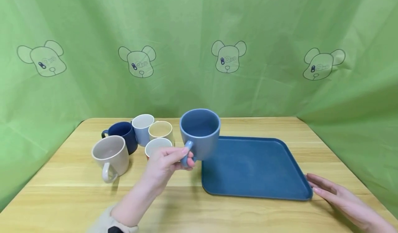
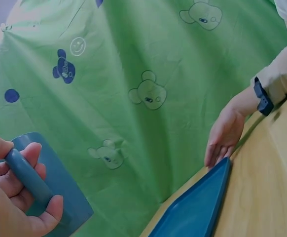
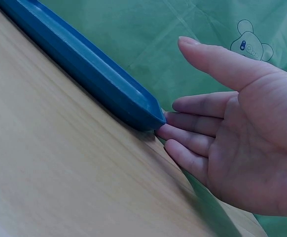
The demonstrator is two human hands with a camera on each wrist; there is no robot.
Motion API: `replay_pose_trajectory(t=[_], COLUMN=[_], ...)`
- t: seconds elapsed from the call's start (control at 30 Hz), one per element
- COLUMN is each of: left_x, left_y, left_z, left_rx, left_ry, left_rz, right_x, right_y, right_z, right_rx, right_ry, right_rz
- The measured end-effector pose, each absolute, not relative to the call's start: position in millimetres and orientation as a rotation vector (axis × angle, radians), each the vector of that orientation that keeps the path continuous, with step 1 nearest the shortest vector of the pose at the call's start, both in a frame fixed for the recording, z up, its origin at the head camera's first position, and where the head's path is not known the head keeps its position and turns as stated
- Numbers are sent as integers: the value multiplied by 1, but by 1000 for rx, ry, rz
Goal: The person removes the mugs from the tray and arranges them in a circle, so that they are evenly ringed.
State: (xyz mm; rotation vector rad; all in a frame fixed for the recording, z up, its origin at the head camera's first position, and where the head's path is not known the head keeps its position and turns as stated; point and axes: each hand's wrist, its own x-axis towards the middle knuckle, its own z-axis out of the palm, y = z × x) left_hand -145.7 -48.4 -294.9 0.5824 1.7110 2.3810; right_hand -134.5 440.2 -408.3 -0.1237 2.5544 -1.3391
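Note:
By its handle my left hand (image 1: 169, 162) grips a light blue mug (image 1: 203, 143), held up over the left edge of a dark blue tray (image 1: 248, 170). In the left wrist view, the fingers of that hand (image 2: 20, 192) curl round the handle (image 2: 27, 175) of the mug. At the tray's near right corner is my right hand (image 1: 339, 195), its fingers extended. The right wrist view shows the fingertips of this hand (image 3: 242, 128) right at the tray's corner (image 3: 151, 116), thumb raised apart.
Left of the tray stand a pale grey mug (image 1: 116, 158), a navy mug (image 1: 129, 138), a light blue mug with a white inside (image 1: 141, 134), a cream mug (image 1: 169, 134) and a white-lined mug (image 1: 158, 145) partly hidden by my left hand. A green curtain (image 1: 186, 36) hangs behind the wooden table (image 1: 62, 170).

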Motion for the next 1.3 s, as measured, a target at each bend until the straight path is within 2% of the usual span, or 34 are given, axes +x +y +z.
replay_pose_trajectory(t=[0.27, 0.7, 1.3], left_x=[-132, -121, -107], left_y=[-81, -142, -185], left_z=[-293, -311, -337], left_rx=[494, 565, 215], left_ry=[1805, 1871, 2081], left_rz=[2407, 2522, 2467], right_x=[-134, -135, -134], right_y=[440, 444, 446], right_z=[-408, -407, -410], right_rx=[-124, -125, -181], right_ry=[2554, 2585, 2598], right_rz=[-1337, -1281, -1310])
